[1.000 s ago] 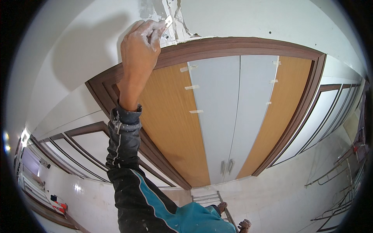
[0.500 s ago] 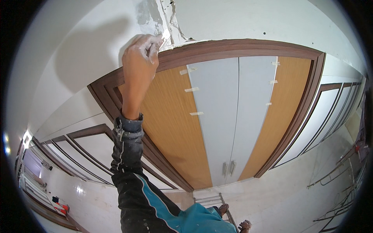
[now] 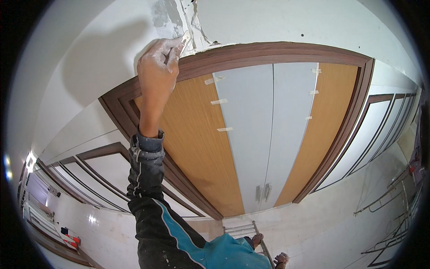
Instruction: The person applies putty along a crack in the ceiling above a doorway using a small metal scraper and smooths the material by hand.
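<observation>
My left hand [image 3: 157, 65], dusted with white powder, is raised high against the wall above a door frame. Its fingers are closed in a pinch on a small pale flat blade [image 3: 185, 37], like a narrow scraper. The blade's tip is at the left edge of a broken, chipped strip of plaster [image 3: 195, 27]. Beside that strip lies a grey patch [image 3: 165, 18] on the white wall. Most of the blade is hidden by my fingers. My right hand does not show.
Just under the hand runs the brown door frame [image 3: 251, 53], around wood-coloured and grey panels [image 3: 248, 112] with tape pieces. A ladder [image 3: 239, 229] stands below me, with what looks like my bare foot [image 3: 257, 240] near its rail. Metal racks [image 3: 385, 201] stand at right.
The view has shifted slightly, and the scene sits a little further left and up. The blade shows more clearly between my fingers, its angle changed a little. My left hand stays near the chipped plaster.
</observation>
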Demonstrator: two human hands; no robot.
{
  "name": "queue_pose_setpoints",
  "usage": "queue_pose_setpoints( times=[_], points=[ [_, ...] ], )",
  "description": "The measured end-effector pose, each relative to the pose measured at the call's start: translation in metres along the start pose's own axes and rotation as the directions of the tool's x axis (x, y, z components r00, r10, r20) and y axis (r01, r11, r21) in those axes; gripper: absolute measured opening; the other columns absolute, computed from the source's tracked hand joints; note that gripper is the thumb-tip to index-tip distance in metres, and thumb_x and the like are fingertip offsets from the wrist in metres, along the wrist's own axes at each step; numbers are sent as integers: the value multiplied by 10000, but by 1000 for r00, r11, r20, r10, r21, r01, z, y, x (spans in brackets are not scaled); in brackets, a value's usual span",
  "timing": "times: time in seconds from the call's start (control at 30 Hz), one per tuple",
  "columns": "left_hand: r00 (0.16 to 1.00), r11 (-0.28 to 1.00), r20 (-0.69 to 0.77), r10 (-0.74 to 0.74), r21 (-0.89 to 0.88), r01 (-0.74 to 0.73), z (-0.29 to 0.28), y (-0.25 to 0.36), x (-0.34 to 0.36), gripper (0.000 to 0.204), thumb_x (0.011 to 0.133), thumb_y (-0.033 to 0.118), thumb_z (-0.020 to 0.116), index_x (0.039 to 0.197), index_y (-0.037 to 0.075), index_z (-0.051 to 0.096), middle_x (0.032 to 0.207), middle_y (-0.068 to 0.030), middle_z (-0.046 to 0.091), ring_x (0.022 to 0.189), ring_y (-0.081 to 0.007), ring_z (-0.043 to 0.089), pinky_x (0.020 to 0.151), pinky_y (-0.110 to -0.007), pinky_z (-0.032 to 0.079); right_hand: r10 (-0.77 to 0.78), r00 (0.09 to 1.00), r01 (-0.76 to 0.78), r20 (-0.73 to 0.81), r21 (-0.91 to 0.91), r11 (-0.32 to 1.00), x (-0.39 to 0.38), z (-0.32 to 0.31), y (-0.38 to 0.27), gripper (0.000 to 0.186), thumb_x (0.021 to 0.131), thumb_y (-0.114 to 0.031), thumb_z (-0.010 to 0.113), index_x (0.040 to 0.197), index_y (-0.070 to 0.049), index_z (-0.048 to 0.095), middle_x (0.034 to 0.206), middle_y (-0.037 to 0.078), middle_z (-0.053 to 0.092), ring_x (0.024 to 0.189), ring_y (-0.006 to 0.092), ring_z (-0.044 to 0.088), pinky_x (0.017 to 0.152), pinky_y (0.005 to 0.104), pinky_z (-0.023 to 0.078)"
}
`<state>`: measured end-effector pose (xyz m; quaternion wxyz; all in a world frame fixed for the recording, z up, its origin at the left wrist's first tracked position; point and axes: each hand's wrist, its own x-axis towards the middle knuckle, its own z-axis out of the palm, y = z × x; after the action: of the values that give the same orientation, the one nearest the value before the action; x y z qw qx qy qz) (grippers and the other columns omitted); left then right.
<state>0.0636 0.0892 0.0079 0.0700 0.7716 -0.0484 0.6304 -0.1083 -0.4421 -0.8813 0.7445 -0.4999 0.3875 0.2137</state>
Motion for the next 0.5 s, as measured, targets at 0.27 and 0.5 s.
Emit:
queue_pose_setpoints(
  times=[0.27, 0.5],
  points=[
    [989, 963, -55, 140, 238, -123, -1, 5, -12, 144, 871, 26, 620, 983, 44, 710, 849, -108, 637, 745, -289, 619, 692, -359, 495, 154, 988, -155, 21, 66, 986, -25, 14, -12, 373, 908, -262, 541, 1253, -122, 539, 861, 145, 637, 692, 311, 642, 577, 515, 536],
    [990, 966, -47, 133, 231, -118, 8, 8, -12, 154, 862, 7, 610, 985, 37, 699, 853, -120, 614, 761, -312, 604, 702, -375, 488, -186, 982, 185, 44, 24, 982, -38, 7, -7, 377, 911, -237, 553, 1272, -131, 534, 875, 144, 641, 687, 299, 637, 559, 482, 525]
  ],
)
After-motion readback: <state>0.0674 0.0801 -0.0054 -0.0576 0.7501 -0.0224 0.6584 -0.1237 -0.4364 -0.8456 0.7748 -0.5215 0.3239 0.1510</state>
